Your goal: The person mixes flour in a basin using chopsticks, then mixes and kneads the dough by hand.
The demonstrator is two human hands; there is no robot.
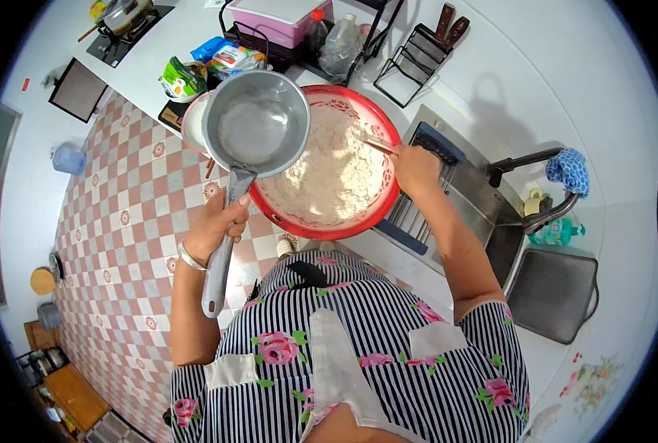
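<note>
My left hand (216,230) is closed around the long handle of a grey metal water dipper (256,122). The dipper is held over the left rim of a red-edged enamel basin (324,231) and hides part of it; its inside looks shiny, but I cannot tell how much water is in it. Clumpy, pale flour (329,173) covers the basin's bottom. In my right hand (417,170), closed at the basin's right rim, are chopsticks (377,145) with their tips reaching into the flour.
A sink (473,214) with a rack lies to the right, under a black faucet with a blue cloth (568,172). Behind the basin stand a black shelf with bottles, a knife rack (415,63) and food packets (229,55). A white bowl (194,124) sits partly behind the dipper.
</note>
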